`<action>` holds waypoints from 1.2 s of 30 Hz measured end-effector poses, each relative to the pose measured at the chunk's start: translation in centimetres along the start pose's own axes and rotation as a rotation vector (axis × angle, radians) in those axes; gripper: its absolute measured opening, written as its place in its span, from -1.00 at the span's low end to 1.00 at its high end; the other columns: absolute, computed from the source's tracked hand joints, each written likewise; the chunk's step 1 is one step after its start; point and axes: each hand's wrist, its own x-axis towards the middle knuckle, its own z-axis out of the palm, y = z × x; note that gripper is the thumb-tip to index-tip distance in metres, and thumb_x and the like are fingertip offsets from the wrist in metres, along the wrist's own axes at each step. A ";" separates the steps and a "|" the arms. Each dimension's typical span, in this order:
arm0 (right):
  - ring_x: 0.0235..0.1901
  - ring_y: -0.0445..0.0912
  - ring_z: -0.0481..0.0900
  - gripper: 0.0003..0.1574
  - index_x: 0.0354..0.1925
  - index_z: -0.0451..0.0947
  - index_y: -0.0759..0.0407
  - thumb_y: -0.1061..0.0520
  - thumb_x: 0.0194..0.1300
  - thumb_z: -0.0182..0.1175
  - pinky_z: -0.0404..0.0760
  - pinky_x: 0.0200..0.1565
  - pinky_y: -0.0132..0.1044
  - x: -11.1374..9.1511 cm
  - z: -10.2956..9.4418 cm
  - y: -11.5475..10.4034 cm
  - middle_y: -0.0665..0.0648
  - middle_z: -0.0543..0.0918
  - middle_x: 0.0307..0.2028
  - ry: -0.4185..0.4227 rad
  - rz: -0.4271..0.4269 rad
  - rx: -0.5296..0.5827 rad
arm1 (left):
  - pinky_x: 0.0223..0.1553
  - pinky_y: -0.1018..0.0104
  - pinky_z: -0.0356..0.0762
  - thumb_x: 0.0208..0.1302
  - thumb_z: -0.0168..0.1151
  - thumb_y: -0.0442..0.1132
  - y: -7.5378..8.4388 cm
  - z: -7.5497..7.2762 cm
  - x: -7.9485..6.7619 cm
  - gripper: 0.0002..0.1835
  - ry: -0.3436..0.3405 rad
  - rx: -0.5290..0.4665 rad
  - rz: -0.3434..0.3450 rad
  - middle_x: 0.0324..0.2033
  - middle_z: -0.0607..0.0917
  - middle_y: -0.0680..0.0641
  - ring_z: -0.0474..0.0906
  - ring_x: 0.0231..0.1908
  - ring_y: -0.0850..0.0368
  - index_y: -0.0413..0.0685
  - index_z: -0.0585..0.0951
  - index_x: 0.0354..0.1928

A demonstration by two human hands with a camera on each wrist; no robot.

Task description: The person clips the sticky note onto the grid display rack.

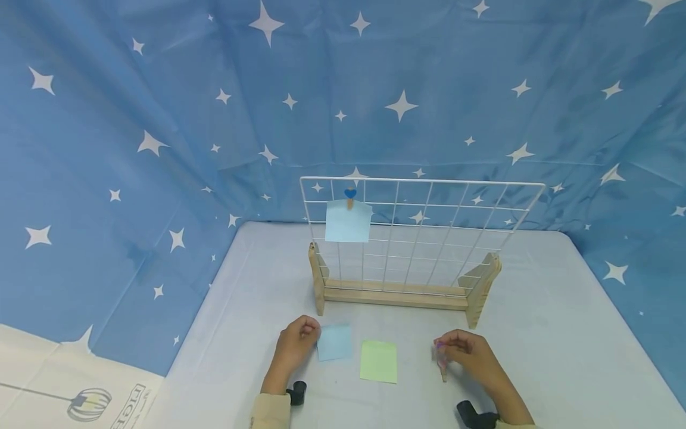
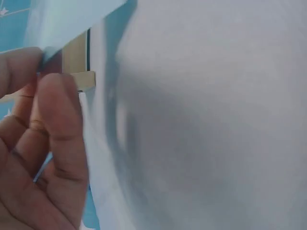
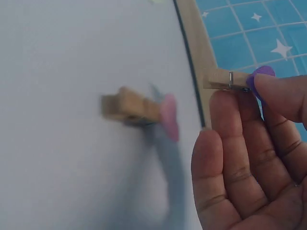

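Observation:
My left hand (image 1: pixel 296 344) pinches the edge of a light blue sticky note (image 1: pixel 335 342) between thumb and finger; in the left wrist view the note (image 2: pixel 72 21) is lifted off the table at the fingertips. My right hand (image 1: pixel 471 356) pinches a small wooden clothespin with a purple heart (image 3: pixel 261 76) by its heart end. Below that hand, a second wooden clothespin with a pink heart (image 3: pixel 169 117) lies on the table. Between the hands lies a light green sticky note (image 1: pixel 379 361).
A white wire grid (image 1: pixel 423 205) on a wooden stand (image 1: pixel 396 299) stands behind the hands. Another blue note (image 1: pixel 347 223) hangs on its upper left, held by a clothespin with a blue heart (image 1: pixel 351 194). A star-patterned blue cloth (image 1: pixel 321 71) hangs behind the white table (image 1: pixel 257 280).

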 end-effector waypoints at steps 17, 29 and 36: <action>-0.16 -0.28 0.79 -0.76 0.06 0.64 0.63 0.51 0.48 0.21 0.72 -0.02 -0.49 1.3 -0.6 -4.9 -0.10 0.84 -0.13 0.056 -0.207 0.058 | -0.29 0.37 0.71 0.52 0.34 -0.31 2.2 -0.7 0.2 -0.92 0.048 -0.233 0.097 -0.27 0.73 -0.04 0.63 -0.20 0.11 -0.16 0.71 -0.07; -0.18 -0.34 0.75 -0.80 -0.01 0.65 0.64 0.50 0.46 0.25 0.69 -0.03 -0.53 1.7 -0.4 -6.4 -0.19 0.83 -0.17 0.087 -0.243 -0.050 | -0.29 0.36 0.73 0.52 0.34 -0.33 4.1 -1.0 -0.2 -0.94 0.046 -0.267 0.122 -0.27 0.73 -0.05 0.65 -0.19 0.13 -0.17 0.70 -0.08; -0.21 -0.34 0.74 -0.84 -0.05 0.68 0.60 0.51 0.43 0.27 0.69 -0.05 -0.54 2.3 -0.3 -7.4 -0.21 0.82 -0.18 0.106 -0.257 -0.068 | -0.28 0.37 0.75 0.52 0.35 -0.34 5.7 -1.4 -0.4 -0.92 0.049 -0.305 0.146 -0.26 0.73 -0.08 0.67 -0.20 0.11 -0.20 0.70 -0.06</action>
